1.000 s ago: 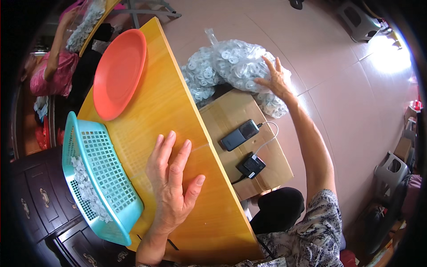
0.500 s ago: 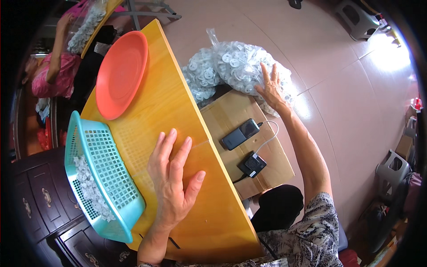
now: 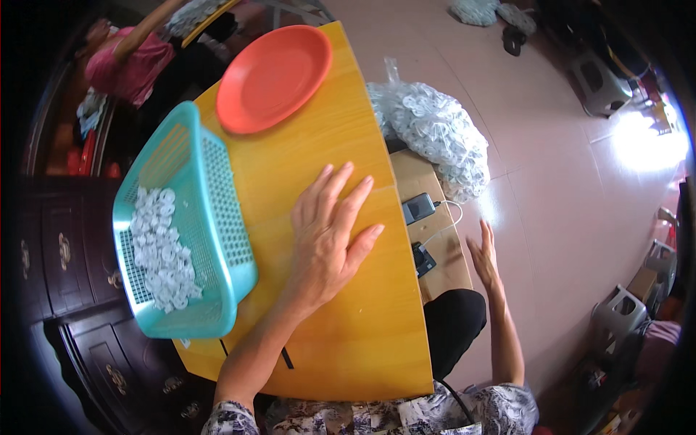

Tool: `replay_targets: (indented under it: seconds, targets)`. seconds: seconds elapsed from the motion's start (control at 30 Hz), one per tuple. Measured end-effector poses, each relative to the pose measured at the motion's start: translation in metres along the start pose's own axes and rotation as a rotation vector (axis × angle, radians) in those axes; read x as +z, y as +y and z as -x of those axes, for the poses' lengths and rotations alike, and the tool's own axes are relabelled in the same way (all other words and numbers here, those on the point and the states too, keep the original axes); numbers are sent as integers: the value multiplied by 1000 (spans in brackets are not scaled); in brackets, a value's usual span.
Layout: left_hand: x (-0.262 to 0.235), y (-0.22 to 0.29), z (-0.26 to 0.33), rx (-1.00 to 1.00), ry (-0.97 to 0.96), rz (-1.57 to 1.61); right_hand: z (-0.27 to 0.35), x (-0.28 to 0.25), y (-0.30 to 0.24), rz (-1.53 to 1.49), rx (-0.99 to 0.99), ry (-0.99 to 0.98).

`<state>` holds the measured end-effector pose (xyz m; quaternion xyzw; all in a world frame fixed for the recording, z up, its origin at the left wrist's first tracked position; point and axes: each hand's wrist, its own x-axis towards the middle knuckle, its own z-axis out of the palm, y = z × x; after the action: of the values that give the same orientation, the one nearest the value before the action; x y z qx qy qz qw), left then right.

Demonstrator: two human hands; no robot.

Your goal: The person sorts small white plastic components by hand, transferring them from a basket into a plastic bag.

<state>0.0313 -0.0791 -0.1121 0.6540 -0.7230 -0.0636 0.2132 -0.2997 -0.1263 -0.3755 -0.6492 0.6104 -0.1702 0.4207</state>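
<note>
My left hand (image 3: 330,232) hovers over or rests on the yellow wooden table (image 3: 355,341); I cannot tell whether it touches. Its fingers are stretched out and hold nothing. To its left stands a turquoise plastic basket (image 3: 230,239), tilted in view, with a heap of small white plastic pieces (image 3: 163,254) in it. Beyond lies a round orange-red plastic plate (image 3: 272,76). My right hand (image 3: 486,257) is off the table's right side, fingers extended, with nothing in it. Ahead of it, clear plastic bags (image 3: 438,138) bulge with similar white ring-shaped pieces.
A cardboard box (image 3: 455,272) beside the table carries a dark power bank (image 3: 418,209) with a white cable and a small black device (image 3: 423,259). Dark drawers (image 3: 65,254) stand at the left. A person in pink (image 3: 134,65) sits far left. Grey stools (image 3: 620,319) line the right.
My right hand has left the bag and drawn back toward me, past the box. My left hand stays over the table. The view has shifted, so the basket and plate appear farther right.
</note>
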Motion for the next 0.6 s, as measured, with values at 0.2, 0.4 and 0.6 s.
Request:
replay_targets:
  seconds: [0.2,0.4,0.6]
  targets:
    - [7,-8,7,37,135,17,140,-34,2,-553,106,-125]
    - [25,-13,15,70,267,-104,203,-41,-102,-477,124,78]
    - [5,3,28,-13,124,-194,233,-29,-173,80,-191,104]
